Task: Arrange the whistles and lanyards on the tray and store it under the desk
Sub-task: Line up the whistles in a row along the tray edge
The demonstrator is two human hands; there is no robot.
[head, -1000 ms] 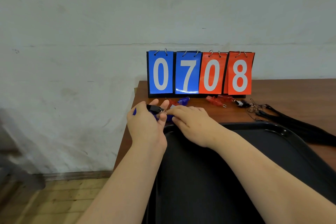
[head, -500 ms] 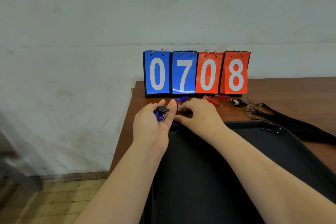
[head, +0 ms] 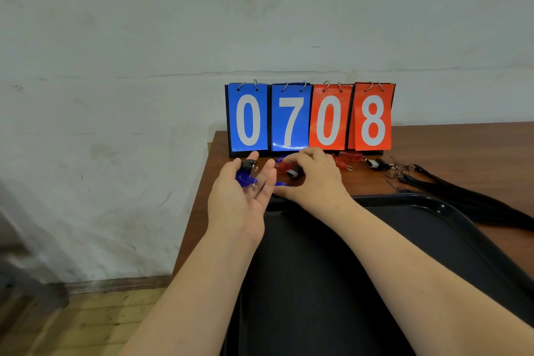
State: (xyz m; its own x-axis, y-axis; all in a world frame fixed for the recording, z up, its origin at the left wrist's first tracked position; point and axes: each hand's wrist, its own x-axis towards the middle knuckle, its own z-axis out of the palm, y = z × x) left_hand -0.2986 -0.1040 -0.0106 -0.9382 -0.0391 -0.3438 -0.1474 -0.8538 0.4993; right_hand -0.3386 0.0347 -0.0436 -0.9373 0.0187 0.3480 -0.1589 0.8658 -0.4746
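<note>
**Whistles being gathered in front of the scoreboard**

Landmark: the flip scoreboard [head: 310,118], reading 0708, standing at the back of the wooden desk [head: 450,150].

Left hand [head: 241,196] is hovering just in front of the scoreboard's blue "0" card, palm turned up, fingers loosely spread. It is cradling a blue whistle [head: 245,178] and a black whistle [head: 248,165], each with a small metal ring; neither is being gripped tightly.

Right hand [head: 313,179] is reaching palm down in front of the "7" and red "0" cards, fingers curled around a red whistle [head: 281,166] and a black-and-silver piece [head: 292,173] I cannot identify for certain.

Two more red whistles [head: 346,158] are lying on the desk just below the "8" card, with another black whistle [head: 377,164] to their right. The black lanyards [head: 450,193] are trailing further right of the scoreboard.

The black tray [head: 427,205] is sitting on the desk nearer the person than the scoreboard, both forearms crossing above it.
</note>
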